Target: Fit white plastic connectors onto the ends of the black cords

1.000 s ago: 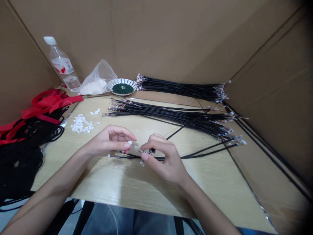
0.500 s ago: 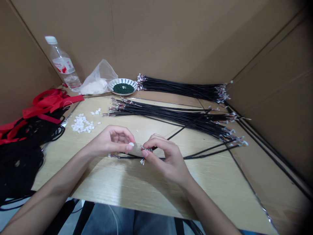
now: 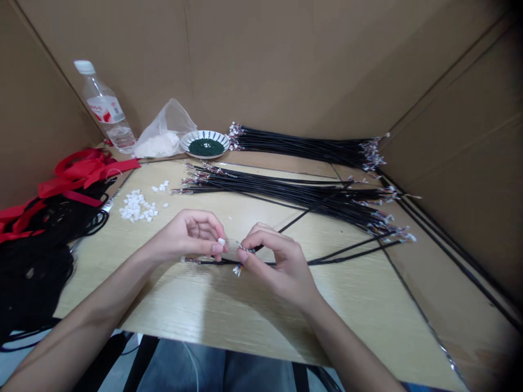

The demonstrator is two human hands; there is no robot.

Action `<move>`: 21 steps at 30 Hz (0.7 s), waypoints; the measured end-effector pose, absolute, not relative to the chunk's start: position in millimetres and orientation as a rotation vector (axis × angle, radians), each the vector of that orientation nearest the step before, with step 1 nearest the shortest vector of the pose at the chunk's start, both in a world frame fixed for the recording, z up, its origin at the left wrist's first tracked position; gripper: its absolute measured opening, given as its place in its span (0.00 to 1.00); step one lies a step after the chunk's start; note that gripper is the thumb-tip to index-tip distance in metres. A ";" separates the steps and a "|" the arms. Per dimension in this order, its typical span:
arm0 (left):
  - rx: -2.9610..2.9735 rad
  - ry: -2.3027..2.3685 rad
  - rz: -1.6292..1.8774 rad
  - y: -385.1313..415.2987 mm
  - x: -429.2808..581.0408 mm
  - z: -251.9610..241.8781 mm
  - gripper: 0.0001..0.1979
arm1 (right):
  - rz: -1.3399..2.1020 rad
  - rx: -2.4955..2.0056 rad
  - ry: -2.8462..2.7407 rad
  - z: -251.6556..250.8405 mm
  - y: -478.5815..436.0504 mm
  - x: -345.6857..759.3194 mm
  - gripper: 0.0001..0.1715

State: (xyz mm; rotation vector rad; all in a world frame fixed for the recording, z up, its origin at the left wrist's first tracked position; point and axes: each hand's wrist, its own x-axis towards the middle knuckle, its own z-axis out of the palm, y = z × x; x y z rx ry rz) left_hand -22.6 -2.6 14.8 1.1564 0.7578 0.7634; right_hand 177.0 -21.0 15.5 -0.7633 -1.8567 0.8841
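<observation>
Between thumb and fingers my left hand [image 3: 196, 234] pinches a small white connector housing [image 3: 221, 242]. My right hand [image 3: 278, 258] is closed on the end of a black cable [image 3: 295, 220], whose thin coloured wires [image 3: 237, 269] stick out below the fingertips. A narrow gap separates the two hands, and one thin wire seems to reach across it; whether it touches the housing I cannot tell. Beneath the hands lie a few more black cables [image 3: 339, 258]. To the left is a loose pile of white connector housings [image 3: 138, 207].
Behind the hands lies a bundle of black cables [image 3: 269, 188], with another bundle [image 3: 302, 144] farther back. A plate [image 3: 186, 142] of dark green bits, a plastic bag [image 3: 171, 122] and a bottle [image 3: 107, 111] stand at the back left. Red ribbon [image 3: 81, 174] covers black cords at left. Cardboard walls surround the table.
The white housing in my left hand has turned slightly and shows more clearly. My right hand has shifted a tiny bit to the right, still holding the cable end.
</observation>
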 end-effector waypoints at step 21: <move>1.153 0.750 0.759 -5.0 -19.8 14.0 0.11 | 0.888 -0.774 -1.887 12.0 -21.9 175.8 0.09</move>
